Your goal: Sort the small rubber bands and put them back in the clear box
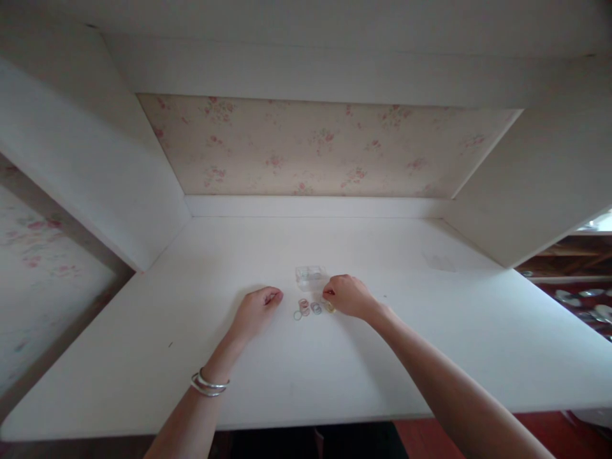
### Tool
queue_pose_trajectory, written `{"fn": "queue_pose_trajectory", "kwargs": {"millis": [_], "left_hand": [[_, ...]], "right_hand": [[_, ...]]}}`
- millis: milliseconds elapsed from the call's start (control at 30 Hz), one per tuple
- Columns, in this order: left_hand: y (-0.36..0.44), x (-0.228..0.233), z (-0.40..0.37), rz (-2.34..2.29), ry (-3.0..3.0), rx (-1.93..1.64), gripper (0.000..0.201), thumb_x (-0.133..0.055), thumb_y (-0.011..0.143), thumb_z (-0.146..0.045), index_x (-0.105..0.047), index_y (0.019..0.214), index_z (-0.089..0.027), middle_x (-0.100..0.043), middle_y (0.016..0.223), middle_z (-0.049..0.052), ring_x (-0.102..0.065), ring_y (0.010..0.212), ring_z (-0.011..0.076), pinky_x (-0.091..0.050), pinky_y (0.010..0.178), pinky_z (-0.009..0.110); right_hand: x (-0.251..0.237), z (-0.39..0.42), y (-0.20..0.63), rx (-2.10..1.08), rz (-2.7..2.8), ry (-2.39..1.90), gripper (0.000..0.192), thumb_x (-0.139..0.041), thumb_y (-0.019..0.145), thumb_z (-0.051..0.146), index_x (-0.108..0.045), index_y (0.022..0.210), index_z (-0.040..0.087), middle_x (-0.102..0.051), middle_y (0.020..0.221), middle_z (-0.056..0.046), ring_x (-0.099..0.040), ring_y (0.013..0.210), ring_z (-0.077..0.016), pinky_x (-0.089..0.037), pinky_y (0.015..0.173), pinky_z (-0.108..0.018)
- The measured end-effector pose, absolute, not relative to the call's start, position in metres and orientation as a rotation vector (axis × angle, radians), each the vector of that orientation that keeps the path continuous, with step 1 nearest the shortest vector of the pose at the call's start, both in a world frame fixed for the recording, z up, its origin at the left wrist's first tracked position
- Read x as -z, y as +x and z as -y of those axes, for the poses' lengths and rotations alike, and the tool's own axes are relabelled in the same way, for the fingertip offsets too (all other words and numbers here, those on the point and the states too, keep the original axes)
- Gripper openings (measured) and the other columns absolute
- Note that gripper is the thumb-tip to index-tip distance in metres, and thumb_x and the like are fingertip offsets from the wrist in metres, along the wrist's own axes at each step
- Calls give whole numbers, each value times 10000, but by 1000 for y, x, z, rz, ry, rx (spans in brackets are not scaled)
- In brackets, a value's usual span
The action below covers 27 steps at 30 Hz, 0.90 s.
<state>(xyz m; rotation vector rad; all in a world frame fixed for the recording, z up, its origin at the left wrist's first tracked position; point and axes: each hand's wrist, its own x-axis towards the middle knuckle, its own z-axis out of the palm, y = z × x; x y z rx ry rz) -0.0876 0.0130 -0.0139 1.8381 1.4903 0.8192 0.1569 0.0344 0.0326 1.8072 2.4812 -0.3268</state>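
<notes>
Forearms came in from the near edge of the white desk (143, 357), smooth and matte. Your left wrist wore two thin silver bangles (209, 384). Your left hand (255, 311) rested on the desk with the fingers curled loosely inward, thumb meeting the fingertips; whether they pinched anything you could not tell from this view. Your right hand (348, 296) lay just right of a small scatter of thin hair ties (306, 308), round loops in pink, green, blue and yellow. Its fingertips were pinched together at the edge of that scatter, touching the yellow loop (329, 307). Just behind the loops, beside your right hand, stood a small clear plastic box (310, 276), squarish and glossy. Farther back rose the floral wallpaper (315, 146), pale with pink sprigs, framed by plain white panels.
</notes>
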Motion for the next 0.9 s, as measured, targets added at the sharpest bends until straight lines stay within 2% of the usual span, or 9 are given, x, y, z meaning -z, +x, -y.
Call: {"fn": "queue_pose_trajectory", "kwargs": {"millis": [167, 400, 633, 900], "left_hand": [[-87, 13, -13, -1529, 1955, -739, 327, -420, 885, -414, -672, 862, -208, -693, 768, 12, -623, 681, 156, -444, 620, 239], [-88, 12, -13, -1560, 2032, -685, 334, -405, 896, -414, -676, 868, -221, -702, 800, 17, -626, 699, 157, -428, 603, 231], [-88, 13, -14, -1560, 2060, -665, 311, -421, 897, -396, -681, 890, -224, -714, 841, 26, -643, 758, 163, -449, 684, 239], [-88, 13, -15, -1565, 2070, -635, 304, -426, 896, -386, -685, 905, -227, -718, 863, 29, -648, 781, 173, -450, 693, 248]], "right_hand": [[-31, -31, 150, 228, -2455, 1764, 237, -463, 834, 210, -698, 847, 190, -684, 967, -98, -646, 850, -212, -425, 688, -267], [-34, -25, 142, 166, -2445, 1648, 219, -437, 858, 156, -623, 966, 115, -661, 985, -169, -648, 904, -265, -457, 751, -336], [-36, -17, 148, 187, -2430, 1636, 234, -358, 904, 159, -556, 1024, 130, -644, 988, -154, -653, 881, -239, -455, 731, -318], [-32, -19, 162, 254, -2457, 1738, 288, -266, 963, 237, -540, 986, 150, -618, 1003, -137, -634, 852, -210, -419, 676, -284]]}}
